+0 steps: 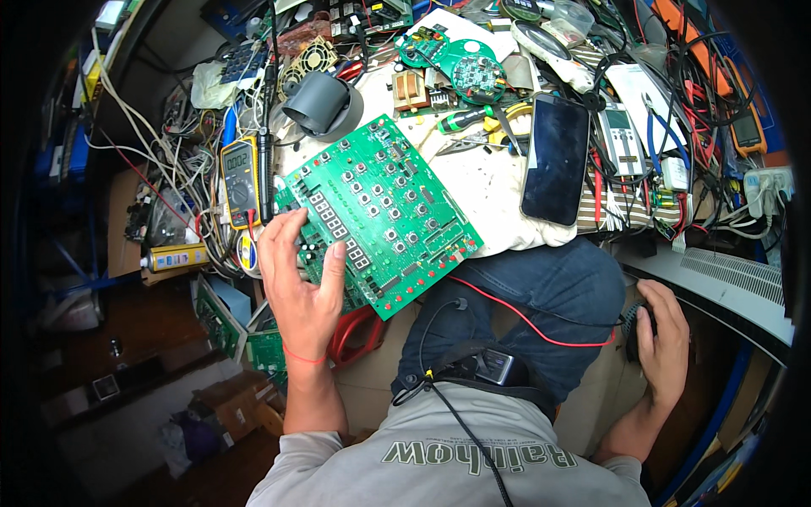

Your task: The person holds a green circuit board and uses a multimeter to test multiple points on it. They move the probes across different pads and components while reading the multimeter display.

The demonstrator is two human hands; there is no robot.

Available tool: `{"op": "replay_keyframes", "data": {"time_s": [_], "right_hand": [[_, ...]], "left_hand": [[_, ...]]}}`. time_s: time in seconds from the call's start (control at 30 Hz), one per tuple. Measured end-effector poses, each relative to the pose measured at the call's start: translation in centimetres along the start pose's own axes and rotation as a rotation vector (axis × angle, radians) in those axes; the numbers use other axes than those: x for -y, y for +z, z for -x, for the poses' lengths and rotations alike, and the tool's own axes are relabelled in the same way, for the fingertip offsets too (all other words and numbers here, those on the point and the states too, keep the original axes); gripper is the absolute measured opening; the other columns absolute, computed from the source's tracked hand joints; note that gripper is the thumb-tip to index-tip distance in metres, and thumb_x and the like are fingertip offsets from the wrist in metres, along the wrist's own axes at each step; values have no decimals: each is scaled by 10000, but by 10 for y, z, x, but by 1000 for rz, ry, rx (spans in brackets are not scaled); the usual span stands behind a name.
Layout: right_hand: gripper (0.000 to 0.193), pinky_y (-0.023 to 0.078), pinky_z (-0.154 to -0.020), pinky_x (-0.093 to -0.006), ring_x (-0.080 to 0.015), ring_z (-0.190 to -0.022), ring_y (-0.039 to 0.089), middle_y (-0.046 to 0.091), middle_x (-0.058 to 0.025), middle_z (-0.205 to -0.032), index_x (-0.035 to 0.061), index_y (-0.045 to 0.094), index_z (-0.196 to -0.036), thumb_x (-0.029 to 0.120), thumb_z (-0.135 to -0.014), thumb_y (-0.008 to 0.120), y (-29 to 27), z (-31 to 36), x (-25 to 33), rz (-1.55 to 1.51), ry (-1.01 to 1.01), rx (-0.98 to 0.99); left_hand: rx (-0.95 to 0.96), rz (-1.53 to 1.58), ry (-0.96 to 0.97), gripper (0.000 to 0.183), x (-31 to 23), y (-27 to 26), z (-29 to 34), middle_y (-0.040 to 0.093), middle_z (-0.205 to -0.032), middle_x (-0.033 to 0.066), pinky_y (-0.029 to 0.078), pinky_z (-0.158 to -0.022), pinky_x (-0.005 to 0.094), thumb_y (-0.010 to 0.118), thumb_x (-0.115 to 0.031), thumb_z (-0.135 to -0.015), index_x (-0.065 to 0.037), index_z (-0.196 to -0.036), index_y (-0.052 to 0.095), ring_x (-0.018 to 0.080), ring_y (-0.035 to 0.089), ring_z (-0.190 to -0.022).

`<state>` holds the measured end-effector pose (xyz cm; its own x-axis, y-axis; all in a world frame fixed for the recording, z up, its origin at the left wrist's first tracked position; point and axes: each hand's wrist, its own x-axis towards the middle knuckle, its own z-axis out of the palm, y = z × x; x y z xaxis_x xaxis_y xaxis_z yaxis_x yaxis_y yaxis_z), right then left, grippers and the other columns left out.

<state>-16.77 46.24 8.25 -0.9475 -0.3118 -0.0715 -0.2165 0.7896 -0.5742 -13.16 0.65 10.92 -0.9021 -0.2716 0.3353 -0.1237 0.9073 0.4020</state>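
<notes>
My left hand (296,279) lies over the lower left edge of a green circuit board (405,262), thumb spread away from the fingers. The fingertips touch or hover close to the board; which, I cannot tell. The board has a row of digit displays (338,232), several push buttons and red parts along its near edge. It sits slanted on the white cloth, its near corner over my lap. My right hand (661,338) is off to the right, beside my knee, fingers curled over a black rounded object (630,331), mostly hidden under the hand.
A yellow multimeter (241,182) stands left of the board. A grey plastic pipe fitting (317,106) lies behind it, and a dark phone (555,160) to the right. Pliers (655,127), cables and loose boards crowd the table. A red lead (541,328) crosses my lap.
</notes>
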Motion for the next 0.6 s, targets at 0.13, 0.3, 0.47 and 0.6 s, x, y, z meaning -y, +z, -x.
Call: {"op": "replay_keyframes", "data": {"time_s": [0.13, 0.3, 0.47, 0.6], "right_hand": [[371, 559, -1019, -427, -381, -1157, 713, 713, -203, -1297, -22, 685, -1306, -14, -936, 693, 25, -35, 46, -238, -169, 51], [417, 574, -979, -462, -421, -1150, 699, 683, -265, -1315, -57, 619, -1367, 20, -965, 698, 91, -69, 89, -452, -197, 123], [496, 578, -953, -456, -400, -1118, 708, 638, -274, -1351, -71, 549, -1447, 26, -980, 685, 127, -84, 102, -522, -171, 122], [533, 586, -945, -447, -369, -1106, 721, 628, -262, -1370, -66, 524, -1490, 43, -993, 683, 140, -88, 103, -562, -167, 70]], "left_hand": [[22, -70, -41, 640, 5, 8, -6, 588, -1361, 194, 458, -1101, 461, 876, -200, -876, -33, -1420, 581, 378, 583, -1258], [50, -63, -107, 723, 6, 13, -7, 586, -1364, 189, 480, -1070, 449, 907, -223, -846, -28, -1445, 553, 367, 589, -1232], [45, -1, -159, 745, 9, 13, -7, 577, -1384, 179, 511, -1020, 419, 916, -188, -830, -19, -1455, 548, 318, 608, -1195], [93, 49, -223, 772, 11, 16, -7, 567, -1406, 175, 520, -1018, 415, 915, -178, -826, -6, -1476, 535, 302, 621, -1181]]}}
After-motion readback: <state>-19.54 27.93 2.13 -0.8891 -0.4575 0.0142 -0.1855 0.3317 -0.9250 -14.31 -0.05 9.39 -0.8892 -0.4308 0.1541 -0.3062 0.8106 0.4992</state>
